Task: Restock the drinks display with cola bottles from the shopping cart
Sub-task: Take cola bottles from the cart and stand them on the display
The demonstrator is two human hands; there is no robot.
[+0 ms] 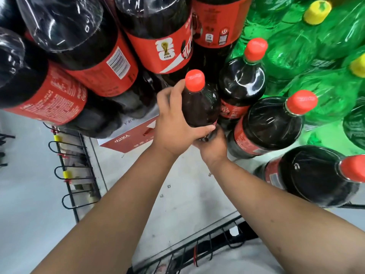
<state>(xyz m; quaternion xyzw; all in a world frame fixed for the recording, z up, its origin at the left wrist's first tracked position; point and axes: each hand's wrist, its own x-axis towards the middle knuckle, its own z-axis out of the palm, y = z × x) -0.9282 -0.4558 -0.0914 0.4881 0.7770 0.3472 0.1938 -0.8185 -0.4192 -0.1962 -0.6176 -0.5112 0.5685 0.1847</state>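
Note:
Both my hands hold one upright cola bottle with a red cap on the display shelf. My left hand wraps its left side, thumb up near the neck. My right hand grips it low, at the base, mostly hidden behind the left hand. Three more red-capped cola bottles stand to the right, the nearest touching the held one. Large shrink-wrapped cola bottles are stacked above and to the left.
Green soda bottles with yellow caps fill the upper right. A red and white carton lies under the stacked cola. A black wire rack with hooks runs along the shelf's left edge, and wire mesh crosses the bottom.

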